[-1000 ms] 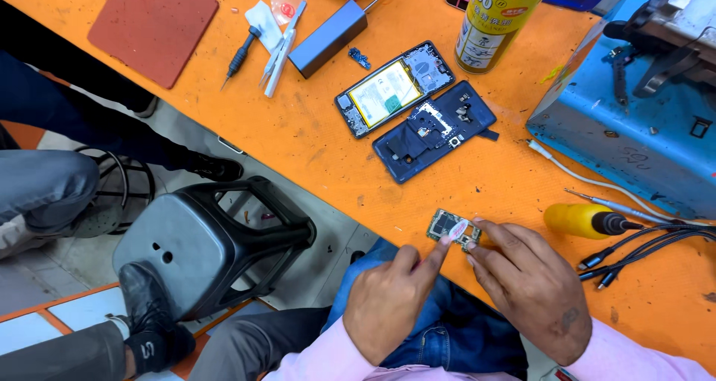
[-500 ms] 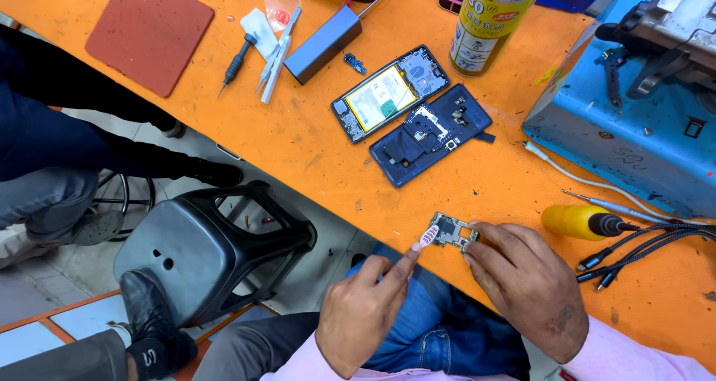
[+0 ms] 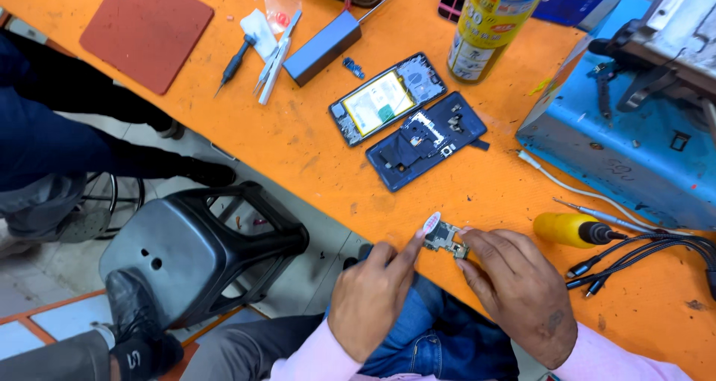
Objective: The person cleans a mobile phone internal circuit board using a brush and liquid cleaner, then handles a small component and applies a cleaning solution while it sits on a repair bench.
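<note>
My right hand (image 3: 514,284) pinches a small phone circuit board (image 3: 445,239) at the near edge of the orange table (image 3: 298,135). My left hand (image 3: 373,295) reaches in with the index finger stretched out, its tip touching the board's upper left corner. Farther back lie an opened phone body with a yellow battery (image 3: 386,98) and a dark blue inner phone cover (image 3: 426,139), side by side.
A yellow-handled screwdriver (image 3: 570,230) and black cables (image 3: 649,254) lie right of my hands. A blue metal machine (image 3: 634,120) stands at the right, a spray can (image 3: 492,23) behind the phone parts. A red mat (image 3: 145,30), tweezers and a grey block (image 3: 321,47) sit farther left. A dark stool (image 3: 194,247) stands below.
My left hand has pulled slightly back from clasping the board, and now only its extended index finger touches it. My right hand keeps holding the board in the same place.
</note>
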